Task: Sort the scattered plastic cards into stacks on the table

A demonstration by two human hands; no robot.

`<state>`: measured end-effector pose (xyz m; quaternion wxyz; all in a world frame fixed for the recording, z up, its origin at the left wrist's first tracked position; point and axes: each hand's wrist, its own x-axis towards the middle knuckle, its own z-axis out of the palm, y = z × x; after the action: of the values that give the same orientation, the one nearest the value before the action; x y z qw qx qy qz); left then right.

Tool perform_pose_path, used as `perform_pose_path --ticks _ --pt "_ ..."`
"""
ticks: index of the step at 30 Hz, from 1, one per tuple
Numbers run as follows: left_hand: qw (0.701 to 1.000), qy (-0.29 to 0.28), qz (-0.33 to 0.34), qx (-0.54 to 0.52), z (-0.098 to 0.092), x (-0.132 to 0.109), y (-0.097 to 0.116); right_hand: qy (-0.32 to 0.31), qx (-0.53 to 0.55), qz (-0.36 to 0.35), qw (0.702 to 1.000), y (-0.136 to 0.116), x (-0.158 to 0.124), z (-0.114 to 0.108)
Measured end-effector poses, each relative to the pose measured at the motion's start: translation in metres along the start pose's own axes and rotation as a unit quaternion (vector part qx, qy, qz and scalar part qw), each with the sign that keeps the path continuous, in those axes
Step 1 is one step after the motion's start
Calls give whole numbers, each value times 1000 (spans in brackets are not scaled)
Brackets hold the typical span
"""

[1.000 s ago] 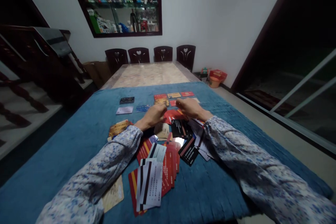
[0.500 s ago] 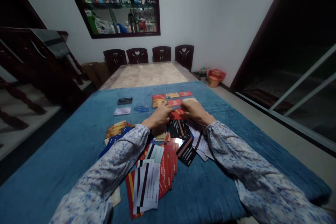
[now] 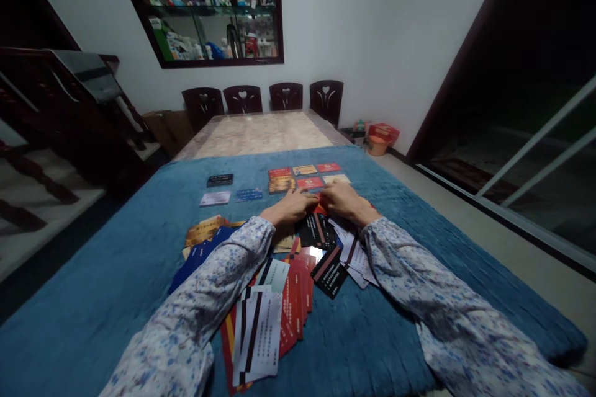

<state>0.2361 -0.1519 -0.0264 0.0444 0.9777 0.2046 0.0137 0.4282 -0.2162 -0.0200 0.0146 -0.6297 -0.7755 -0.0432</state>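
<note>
My left hand (image 3: 293,206) and my right hand (image 3: 345,201) meet over the far side of a spread of cards. Between their closed fingertips is a red card (image 3: 320,205), mostly hidden by the hands. Just below lie black cards with a stripe (image 3: 316,231) and another black card (image 3: 329,272). White striped cards (image 3: 356,257) fan out under my right wrist. Nearer me, a fan of red cards (image 3: 292,307) lies partly beneath white striped cards (image 3: 261,338). By my left forearm are blue cards (image 3: 200,260) and gold cards (image 3: 202,231).
Beyond my hands, cards lie in rows, among them a red card (image 3: 328,167) and a yellow card (image 3: 304,170). To the left are a black card (image 3: 220,180), a white card (image 3: 215,198) and a blue card (image 3: 249,195). A blue cloth (image 3: 116,285) covers the table's near part.
My left hand has slid slightly right, closer to my right hand, and its fingers reach further over the red card. The right hand stays nearly in place. The laid-out cards keep their arrangement.
</note>
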Motion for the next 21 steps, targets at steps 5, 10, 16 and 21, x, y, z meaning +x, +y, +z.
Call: perform_pose_path --ticks 5,10,16,21 --pt "1000 -14 -14 20 -5 -7 4 -1 8 -12 1000 -3 1 2" --pt "999 4 -17 33 -5 -15 3 3 21 -41 999 -8 1 2" --pt "999 17 -22 40 -4 -21 -1 3 27 -29 999 -13 -2 -2" --pt "999 28 -11 33 -2 -19 -4 -12 23 -5 1000 -16 -3 -5"
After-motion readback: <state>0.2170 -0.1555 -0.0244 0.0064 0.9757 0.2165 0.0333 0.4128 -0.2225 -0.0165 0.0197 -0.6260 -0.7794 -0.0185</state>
